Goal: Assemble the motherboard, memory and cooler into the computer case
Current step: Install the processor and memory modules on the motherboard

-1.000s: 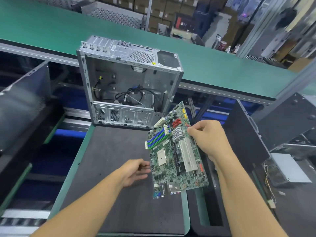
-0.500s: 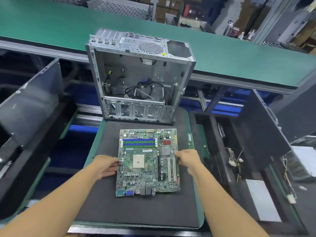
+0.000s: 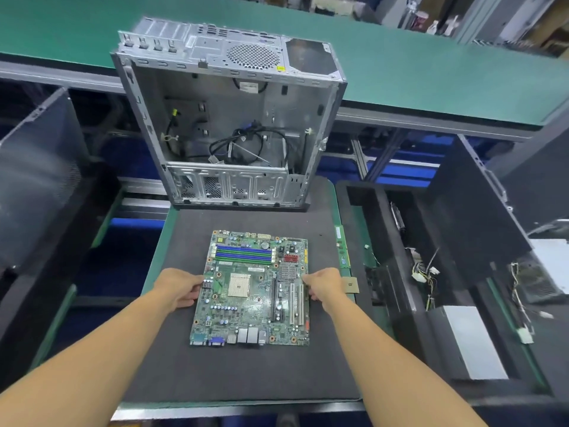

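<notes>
both hands [image 3: 181,289] grip the motherboard [image 3: 252,288] by its side edges.

Green motherboard [image 3: 251,288], seemingly charcoal mat [image 3: 246,371]

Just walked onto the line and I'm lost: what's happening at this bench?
A person's left hand and right hand grip the motherboard by its side edges; it lies flat on the dark mat. The open computer case stands behind it with loose cables inside, no board fitted yet.
</notes>
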